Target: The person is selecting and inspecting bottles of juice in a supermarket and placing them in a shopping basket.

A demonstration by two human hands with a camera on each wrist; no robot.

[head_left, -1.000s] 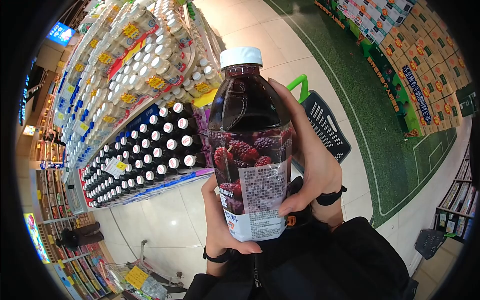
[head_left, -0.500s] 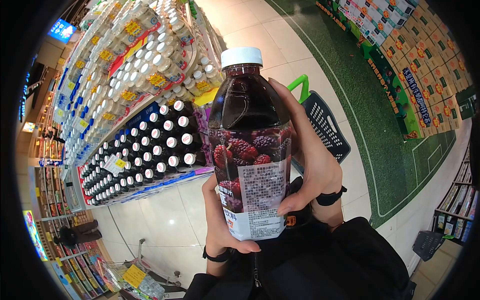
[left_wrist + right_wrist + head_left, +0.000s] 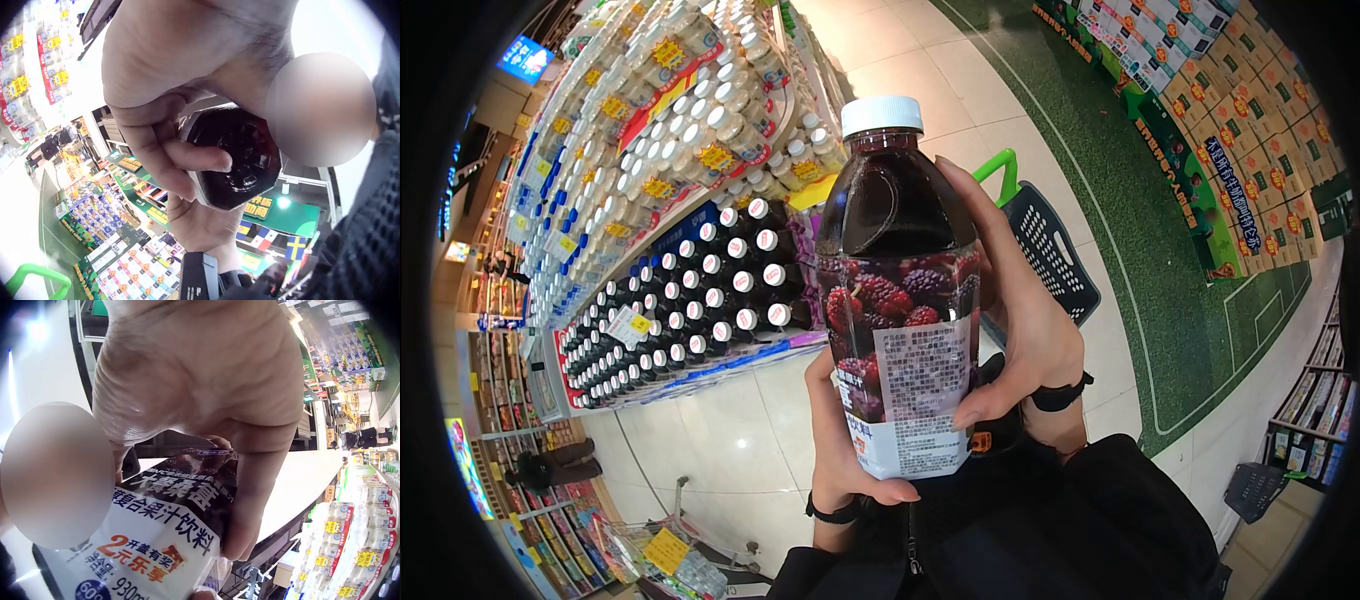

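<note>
A large juice bottle [image 3: 900,290] stands upright close in front of the person. It has a white ribbed cap [image 3: 882,115], dark liquid and a mulberry label with a pale panel of small print facing the head camera. The right hand [image 3: 1030,340] grips its right side, thumb across the label. Low on the left side, the left hand [image 3: 840,450] holds the bottle, thumb at its bottom edge. From below, the left wrist view shows the dark bottle base [image 3: 250,156] with left fingers curled against it. Large print on another label face [image 3: 159,540] appears in the right wrist view.
Dark bottles with white caps [image 3: 740,285] fill a low display at left, beside stacked pale jars [image 3: 710,130]. A dark basket with a green handle [image 3: 1050,250] stands beyond the right hand. Stacked cartons [image 3: 1250,150] line the far right; a shopping cart [image 3: 670,555] is lower left.
The bottle has tilted very slightly and its label panel shows a little differently. Both hands keep the same grip, and the surroundings have shifted only a little.
</note>
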